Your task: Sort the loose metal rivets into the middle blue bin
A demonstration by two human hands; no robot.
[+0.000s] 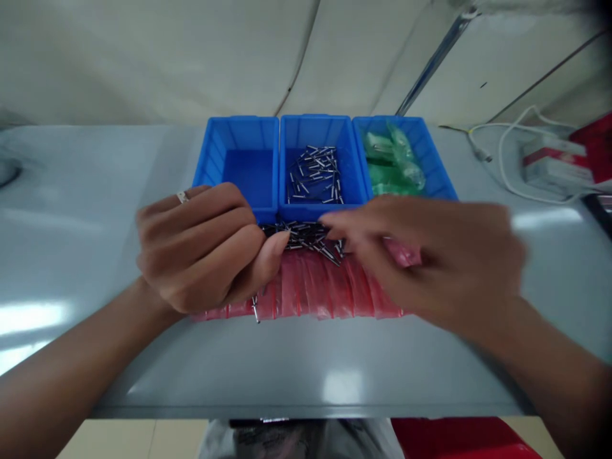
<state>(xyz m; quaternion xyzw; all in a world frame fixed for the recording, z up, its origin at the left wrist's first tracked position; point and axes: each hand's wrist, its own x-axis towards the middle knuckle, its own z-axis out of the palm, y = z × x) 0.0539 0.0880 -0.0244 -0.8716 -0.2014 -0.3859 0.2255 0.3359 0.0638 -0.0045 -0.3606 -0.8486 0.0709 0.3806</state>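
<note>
Rivets [303, 234], too overlapped to count, lie heaped along the upper edge of the red bags [315, 290], seemingly at least five, and in the middle of three bins [310, 212]. Many are loose; how much is done or left is unclear. The left hand [205, 245] is curled, contents hidden; the right hand [444, 261], blurred, half-closes near the heap, its hold uncertain.

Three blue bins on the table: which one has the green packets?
The right bin, on the right hand's side: green packets lie in it. The middle bin holds metal pins; no green shows in the left bin.
</note>
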